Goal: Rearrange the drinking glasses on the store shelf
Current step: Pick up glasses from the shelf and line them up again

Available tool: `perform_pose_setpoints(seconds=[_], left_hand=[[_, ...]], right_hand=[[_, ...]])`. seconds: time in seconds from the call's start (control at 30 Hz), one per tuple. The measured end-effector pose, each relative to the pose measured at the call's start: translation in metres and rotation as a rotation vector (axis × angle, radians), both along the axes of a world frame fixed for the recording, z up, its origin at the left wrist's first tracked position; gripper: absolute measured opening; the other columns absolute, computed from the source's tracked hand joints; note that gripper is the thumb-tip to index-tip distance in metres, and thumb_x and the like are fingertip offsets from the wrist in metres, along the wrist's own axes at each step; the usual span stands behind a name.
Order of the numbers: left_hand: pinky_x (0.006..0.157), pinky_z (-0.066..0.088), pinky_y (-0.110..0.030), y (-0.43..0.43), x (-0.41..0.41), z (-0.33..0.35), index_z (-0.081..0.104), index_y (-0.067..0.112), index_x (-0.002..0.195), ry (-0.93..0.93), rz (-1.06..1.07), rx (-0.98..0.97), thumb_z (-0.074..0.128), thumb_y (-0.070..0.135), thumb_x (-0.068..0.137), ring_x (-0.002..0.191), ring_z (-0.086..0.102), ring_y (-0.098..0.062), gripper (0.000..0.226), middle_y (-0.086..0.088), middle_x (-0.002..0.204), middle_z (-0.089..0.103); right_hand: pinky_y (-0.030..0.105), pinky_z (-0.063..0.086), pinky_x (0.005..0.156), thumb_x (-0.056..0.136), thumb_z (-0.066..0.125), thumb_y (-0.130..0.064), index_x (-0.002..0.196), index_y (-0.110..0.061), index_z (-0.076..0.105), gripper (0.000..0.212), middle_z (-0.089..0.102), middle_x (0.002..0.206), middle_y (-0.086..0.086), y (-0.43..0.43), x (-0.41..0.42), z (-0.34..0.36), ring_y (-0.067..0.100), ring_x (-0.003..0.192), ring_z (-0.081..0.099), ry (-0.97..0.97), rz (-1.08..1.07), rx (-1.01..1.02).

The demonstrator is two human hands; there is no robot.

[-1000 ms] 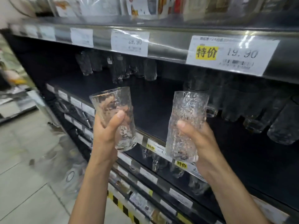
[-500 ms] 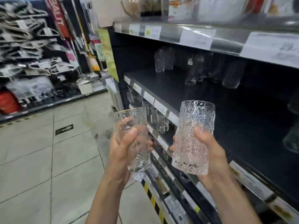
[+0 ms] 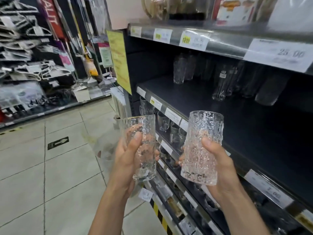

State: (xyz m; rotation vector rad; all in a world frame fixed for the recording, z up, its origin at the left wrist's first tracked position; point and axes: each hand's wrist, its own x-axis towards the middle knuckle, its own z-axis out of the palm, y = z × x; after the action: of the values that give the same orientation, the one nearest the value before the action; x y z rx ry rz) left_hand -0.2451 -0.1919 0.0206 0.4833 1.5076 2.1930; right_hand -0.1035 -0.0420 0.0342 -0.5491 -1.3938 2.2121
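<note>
Two glasses are being held upright, the left hand [image 3: 128,160] wrapping the left glass [image 3: 145,128], the right hand [image 3: 220,167] gripping the right glass [image 3: 201,141]. The dark shelf [image 3: 194,99] is lying far and right of both, nearer the right hand.

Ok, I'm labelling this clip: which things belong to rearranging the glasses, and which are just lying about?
Job: left hand, its shorter glass; right hand, its taller glass; dark shelf; glasses at the back.
Lying about: hangers; price tags; mugs below; floor arrow.
</note>
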Motion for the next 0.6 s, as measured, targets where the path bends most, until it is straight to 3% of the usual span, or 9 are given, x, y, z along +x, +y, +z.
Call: perform_pose_setpoints(seconds=[0.1,0.2,0.33,0.4,0.5,0.6], left_hand=[[0.073,0.058,-0.041,0.017,-0.026,-0.002,0.050,0.006,0.137,-0.016,-0.064,-0.001,0.083,0.069,0.054,0.092,0.068,-0.034,0.109,-0.024,0.120,0.066],[0.095,0.050,-0.061,0.040,-0.056,-0.011,0.045,0.028,0.142,-0.014,-0.097,-0.061,0.080,0.076,0.054,0.122,0.055,-0.047,0.105,-0.020,0.140,0.055],[0.100,0.044,-0.067,0.081,-0.093,-0.021,0.047,0.026,0.138,0.033,-0.163,-0.062,0.079,0.074,0.058,0.121,0.055,-0.050,0.099,-0.018,0.134,0.060],[0.100,0.044,-0.068,0.105,-0.111,-0.021,0.048,0.024,0.138,0.060,-0.211,-0.075,0.079,0.074,0.059,0.122,0.055,-0.049,0.098,-0.019,0.133,0.061],[0.100,0.046,-0.065,0.142,-0.139,-0.014,0.046,0.028,0.142,0.110,-0.308,-0.133,0.075,0.079,0.059,0.121,0.059,-0.042,0.102,-0.021,0.139,0.055],[0.101,0.046,-0.062,0.174,-0.160,-0.004,0.046,0.028,0.142,0.139,-0.385,-0.160,0.073,0.082,0.059,0.121,0.060,-0.036,0.103,-0.013,0.140,0.057]], right_hand=[[0.050,0.057,0.080,0.043,0.089,-0.061,0.127,-0.016,0.061,0.099,0.071,0.111,0.017,0.012,-0.017,-0.001,0.039,0.098,0.070,-0.002,-0.051,0.036],[0.058,0.054,0.091,0.054,0.082,-0.063,0.128,-0.023,0.060,0.087,0.070,0.119,0.012,0.029,-0.034,-0.006,0.038,0.109,0.067,-0.021,-0.110,0.072],[0.066,0.032,0.111,0.052,0.083,-0.073,0.151,-0.026,0.034,0.120,0.041,0.154,0.010,0.061,-0.061,-0.021,0.035,0.140,0.040,-0.081,-0.212,0.078],[0.065,0.030,0.112,0.051,0.082,-0.074,0.149,-0.029,0.038,0.116,0.040,0.155,0.007,0.075,-0.075,-0.022,0.034,0.141,0.040,-0.070,-0.243,0.069],[0.063,0.034,0.111,0.048,0.082,-0.076,0.134,-0.034,0.055,0.099,0.059,0.139,0.003,0.093,-0.095,-0.015,0.031,0.130,0.054,-0.062,-0.321,0.084],[0.061,0.035,0.111,0.045,0.082,-0.077,0.147,-0.030,0.041,0.120,0.053,0.145,0.005,0.109,-0.111,-0.011,0.031,0.131,0.052,-0.105,-0.410,0.083]])
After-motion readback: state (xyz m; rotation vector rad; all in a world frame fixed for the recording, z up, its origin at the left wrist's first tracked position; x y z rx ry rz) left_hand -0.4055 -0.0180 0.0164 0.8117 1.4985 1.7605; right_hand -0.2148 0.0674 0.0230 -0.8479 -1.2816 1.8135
